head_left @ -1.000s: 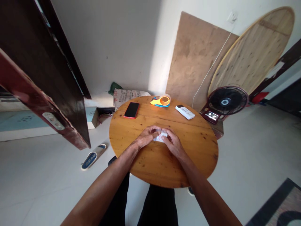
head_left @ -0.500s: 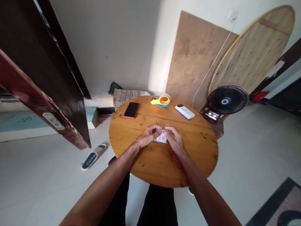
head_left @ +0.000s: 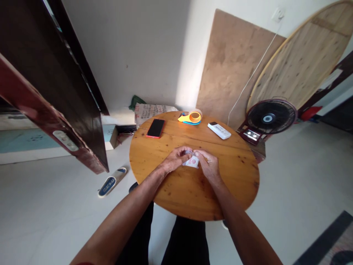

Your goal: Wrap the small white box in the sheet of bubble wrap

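Note:
Between my two hands is a small white packet [head_left: 191, 162] with pinkish-red print, above the middle of the round wooden table [head_left: 182, 195]. My left hand [head_left: 176, 159] grips its upper left part, thumb in front and fingers curled behind. The fingertips of my right hand [head_left: 209, 163] pinch its top right edge. Both hands cover the top of the packet, so I cannot tell whether it is open there.
Along the table's far side lie a phone with a red edge [head_left: 156, 128], an orange tape dispenser [head_left: 193, 117] and a white remote control [head_left: 219, 130]. A black fan [head_left: 271, 117] stands right of the table; a slipper [head_left: 112, 182] lies on the floor at left.
My right hand's fingers have drawn closer together at the packet's top edge, and its index finger is lower. The whole view has shifted slightly; the table items stay put.

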### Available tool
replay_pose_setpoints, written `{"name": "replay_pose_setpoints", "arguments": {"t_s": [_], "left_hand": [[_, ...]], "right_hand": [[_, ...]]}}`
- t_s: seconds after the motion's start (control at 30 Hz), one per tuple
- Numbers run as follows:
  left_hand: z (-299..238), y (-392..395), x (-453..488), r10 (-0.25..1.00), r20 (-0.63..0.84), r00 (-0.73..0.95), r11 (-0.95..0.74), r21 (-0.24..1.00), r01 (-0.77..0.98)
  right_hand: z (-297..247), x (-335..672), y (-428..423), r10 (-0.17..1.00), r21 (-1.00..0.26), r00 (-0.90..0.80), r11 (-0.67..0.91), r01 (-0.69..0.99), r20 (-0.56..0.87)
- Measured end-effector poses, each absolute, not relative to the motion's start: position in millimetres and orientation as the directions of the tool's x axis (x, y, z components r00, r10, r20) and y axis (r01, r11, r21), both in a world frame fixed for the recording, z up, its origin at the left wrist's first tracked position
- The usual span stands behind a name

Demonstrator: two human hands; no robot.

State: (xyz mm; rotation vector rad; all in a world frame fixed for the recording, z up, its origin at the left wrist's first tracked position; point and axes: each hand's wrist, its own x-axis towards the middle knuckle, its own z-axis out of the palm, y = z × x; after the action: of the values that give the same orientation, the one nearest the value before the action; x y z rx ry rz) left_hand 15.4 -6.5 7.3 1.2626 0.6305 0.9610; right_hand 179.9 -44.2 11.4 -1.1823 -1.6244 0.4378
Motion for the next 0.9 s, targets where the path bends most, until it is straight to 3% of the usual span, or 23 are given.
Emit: {"name": "replay_pose_setpoints", "arguments": {"t_s": [0.33, 0.53, 0.77, 0.9], "left_hand": [[5, -2, 14, 0.883, 0.095, 0.459, -0.034, 0.99, -0.141], [-2, 2, 18, 0.896, 0.118, 0.428, -0.07, 0.99, -0.125], [-10, 10, 26, 0.929, 0.184, 0.321, -0.197, 0.98, 0.01], [-11, 11, 26, 0.931, 0.229, 0.285, -0.273, 0.954, 0.124]], "right_hand": [[1, 185, -41, 0.809, -0.649, -0.066, 0.515, 0.56, 0.584], [6, 185, -45, 0.737, -0.377, -0.209, 0.542, 0.751, 0.643], [7, 178, -56, 0.803, -0.092, -0.3, 0.4, 0.912, 0.514], [3, 178, -56, 0.827, -0.029, -0.272, 0.328, 0.944, 0.492]]}}
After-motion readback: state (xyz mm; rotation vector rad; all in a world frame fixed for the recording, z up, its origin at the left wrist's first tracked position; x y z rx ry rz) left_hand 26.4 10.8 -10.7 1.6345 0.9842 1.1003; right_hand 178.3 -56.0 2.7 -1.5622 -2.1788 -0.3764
